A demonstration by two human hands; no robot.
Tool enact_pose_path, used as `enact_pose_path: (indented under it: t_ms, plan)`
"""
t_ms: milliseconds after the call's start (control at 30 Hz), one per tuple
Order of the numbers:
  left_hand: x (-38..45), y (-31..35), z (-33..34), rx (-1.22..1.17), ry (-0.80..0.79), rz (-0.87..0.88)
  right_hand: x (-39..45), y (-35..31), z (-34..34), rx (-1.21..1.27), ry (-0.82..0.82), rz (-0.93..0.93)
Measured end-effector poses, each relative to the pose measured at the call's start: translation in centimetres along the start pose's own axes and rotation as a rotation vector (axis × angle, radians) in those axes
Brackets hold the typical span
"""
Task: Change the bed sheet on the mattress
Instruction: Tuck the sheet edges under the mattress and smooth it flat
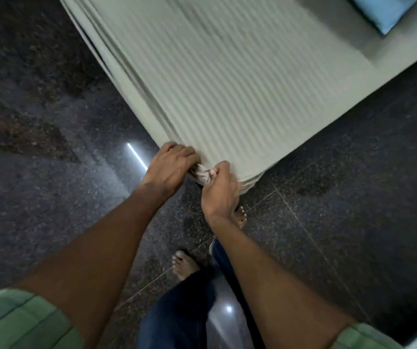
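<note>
Pale grey-green ribbed bed sheet (pixel 227 79) stretched over the mattress corner nearest me, my left hand (pixel 169 167) and right hand (pixel 221 188) both curled tight, fingers (pixel 215 172) bunching its corner, dark speckled floor (pixel 51 147) below, blue pillow (pixel 388 11) far off.

Matt pale cloth bed sheet (pixel 227 79) with fine woven ribs, glossy dark speckled stone floor (pixel 51 147) reflecting lights, soft blue cloth pillow (pixel 388 11), green cloth sleeves (pixel 18 321), dark denim trousers (pixel 177 311)
</note>
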State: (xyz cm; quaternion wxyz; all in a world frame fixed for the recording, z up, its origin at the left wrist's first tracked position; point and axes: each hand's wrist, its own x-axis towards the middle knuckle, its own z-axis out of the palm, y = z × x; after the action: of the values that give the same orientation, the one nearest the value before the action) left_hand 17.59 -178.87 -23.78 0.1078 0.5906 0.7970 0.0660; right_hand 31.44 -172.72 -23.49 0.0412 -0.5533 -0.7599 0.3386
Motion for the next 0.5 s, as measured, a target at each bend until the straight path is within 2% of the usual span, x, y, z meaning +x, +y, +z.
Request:
enact_pose_path:
  t_ms: [167,233,300,400,500]
  plan:
    - [1.4,-0.7,-1.0,-0.139,-0.210,0.051,-1.0,0.9,-0.1,-0.208,-0.096,-0.133]
    - [1.7,-1.3,-0.8,-0.158,-0.258,0.043,-2.9,2.7,0.5,-0.205,-0.107,-0.083]
    - [1.6,-1.9,-0.6,-0.156,-0.251,0.089,-5.1,3.9,1.0,-0.170,-0.024,-0.002]
    - [1.1,-2.4,-0.1,-0.104,-0.228,0.215,-6.8,3.5,2.4,-0.184,0.124,-0.077]
    - [0.1,-3.0,0.2,-0.042,-0.170,0.333,-6.8,1.0,3.4,-0.222,0.072,-0.123]
